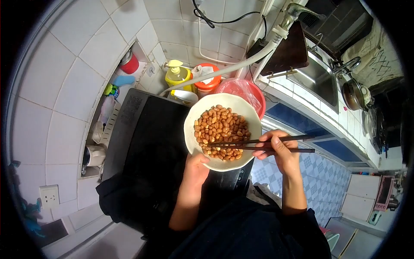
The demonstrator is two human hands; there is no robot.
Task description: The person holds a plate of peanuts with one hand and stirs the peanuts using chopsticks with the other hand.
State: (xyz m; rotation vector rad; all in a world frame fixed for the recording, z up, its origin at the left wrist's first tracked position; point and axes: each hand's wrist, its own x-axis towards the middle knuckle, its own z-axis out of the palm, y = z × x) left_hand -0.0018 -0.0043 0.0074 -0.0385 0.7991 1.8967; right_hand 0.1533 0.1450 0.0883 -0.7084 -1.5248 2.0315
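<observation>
A cream bowl [192, 113] with a wavy rim holds many reddish-brown peanuts [222, 125]. My left hand [196, 170] grips the bowl at its near left rim, thumb over the edge and the other fingers hidden beneath. In my right hand [279, 149] is a pair of dark chopsticks [302, 144], closed between the fingers. Their tips reach in among the peanuts on the lower left side of the bowl. The bowl is held above a black-topped appliance [151, 129].
Behind the bowl stand a yellow pump bottle [177, 75], an orange-red tub [208, 88] and a red basin [259, 97] with plastic film. A pale hose [233, 68] crosses there from a tap. To the right lies a tiled counter with a metal sink [317, 82]; a wall niche [101, 129] is at left.
</observation>
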